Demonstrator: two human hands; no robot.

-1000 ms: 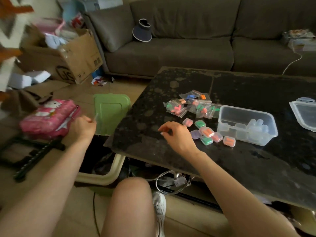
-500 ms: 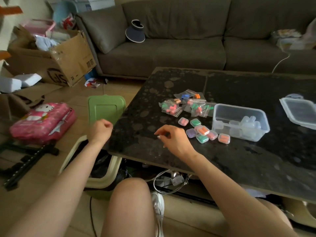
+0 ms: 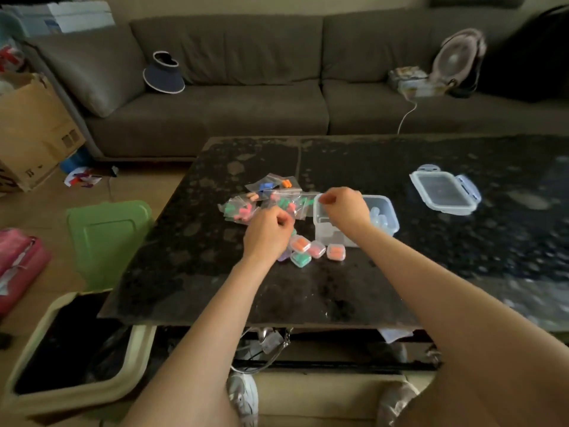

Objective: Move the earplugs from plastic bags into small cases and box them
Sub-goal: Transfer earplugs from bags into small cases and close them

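Just beyond the left hand (image 3: 267,234) lie plastic bags (image 3: 241,209).

A dark table (image 3: 400,266) is set before a brown sofa (image 3: 246,112), on which a visor (image 3: 163,73) is laid at the left and a fan (image 3: 455,57) at the right. A cardboard box (image 3: 30,124) is seen far left, a green lid (image 3: 104,241) nearer.

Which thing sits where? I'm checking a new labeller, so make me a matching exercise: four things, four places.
Things:
1 visor
2 clip lid
3 green lid
4 small cases

Places:
a off the table, beside its left edge
b on the table, in front of the clear box
c on the sofa seat
d on the table, right of the clear box, apart from it

Pairs: 1-c; 2-d; 3-a; 4-b
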